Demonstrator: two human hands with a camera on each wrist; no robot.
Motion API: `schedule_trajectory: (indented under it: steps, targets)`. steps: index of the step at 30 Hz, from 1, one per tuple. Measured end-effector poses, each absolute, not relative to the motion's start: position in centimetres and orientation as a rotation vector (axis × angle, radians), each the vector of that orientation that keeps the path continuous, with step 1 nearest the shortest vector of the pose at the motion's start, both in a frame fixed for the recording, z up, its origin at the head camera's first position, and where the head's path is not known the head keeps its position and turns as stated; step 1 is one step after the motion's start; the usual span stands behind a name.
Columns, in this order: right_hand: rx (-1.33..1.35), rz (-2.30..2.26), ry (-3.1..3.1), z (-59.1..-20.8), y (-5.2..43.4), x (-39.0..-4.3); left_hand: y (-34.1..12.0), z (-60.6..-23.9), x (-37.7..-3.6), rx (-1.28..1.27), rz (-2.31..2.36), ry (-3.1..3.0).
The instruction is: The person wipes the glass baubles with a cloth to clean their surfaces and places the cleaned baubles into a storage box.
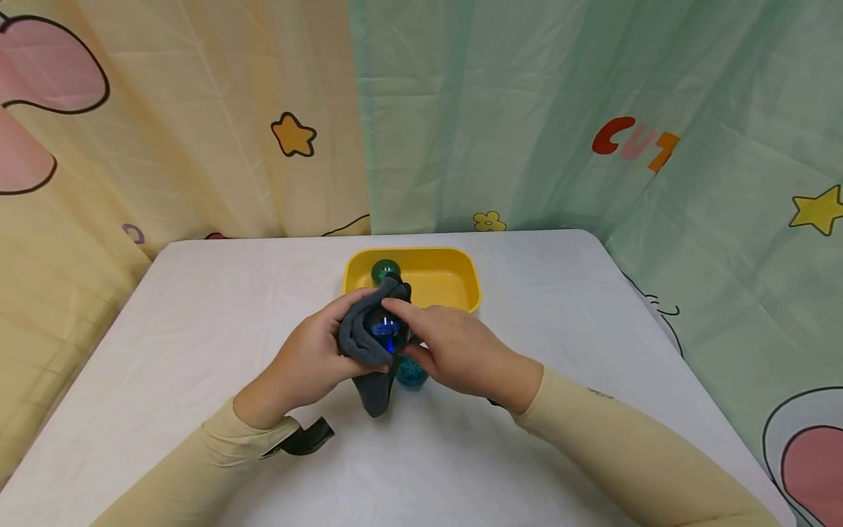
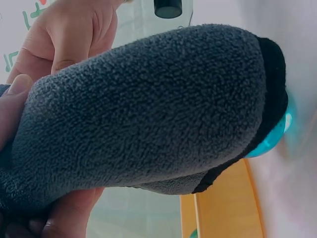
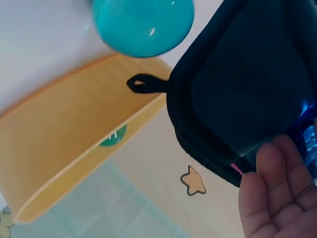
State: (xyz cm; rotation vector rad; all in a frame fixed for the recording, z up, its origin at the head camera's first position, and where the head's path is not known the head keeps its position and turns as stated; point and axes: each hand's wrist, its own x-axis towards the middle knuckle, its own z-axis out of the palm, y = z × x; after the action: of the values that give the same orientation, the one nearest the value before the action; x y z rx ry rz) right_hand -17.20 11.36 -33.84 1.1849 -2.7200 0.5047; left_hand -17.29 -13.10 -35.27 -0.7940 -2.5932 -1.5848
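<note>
Above the table, my left hand grips a dark grey fleecy cloth with black edging, folded around a shiny blue ball. My right hand holds the ball from the right, its thumb and fingers on either side. A hanging flap of cloth fills the left wrist view. From the right wrist, the cloth's black loop shows, with curled fingertips at the cloth and ball. Just under the hands a teal ball lies on the table, partly hidden.
Behind the hands, a yellow tray stands on the white-covered table. It holds a green ball at its left end. Printed curtains hang along the table's back and right side. A black strap sticks out from the left cuff.
</note>
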Motion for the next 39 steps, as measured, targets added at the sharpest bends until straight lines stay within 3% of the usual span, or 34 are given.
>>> schedule_trajectory:
  steps: [5,17,24,30,39]
  targets:
    - [1.174,0.443,-2.663,-33.88,11.55,-17.34,-13.01,-35.32,-17.28,-0.815,-1.600,-2.598]
    - [1.054,0.899,-2.847,-34.20,11.11,-17.05,-12.94,-35.54,-17.28,-0.837,-1.547,-2.582]
    - [1.229,0.564,-2.680,-33.99,11.35,-17.24,-13.28,-35.48,-17.27,-0.779,-1.579,-2.596]
    - [1.225,0.400,-2.544,-34.19,11.60,-17.36,-13.19,-35.44,-17.23,-0.789,-1.596,-2.596]
    - [1.014,0.976,-2.858,-34.12,11.03,-16.85,-12.96,-35.52,-17.27,-0.842,-1.527,-2.581]
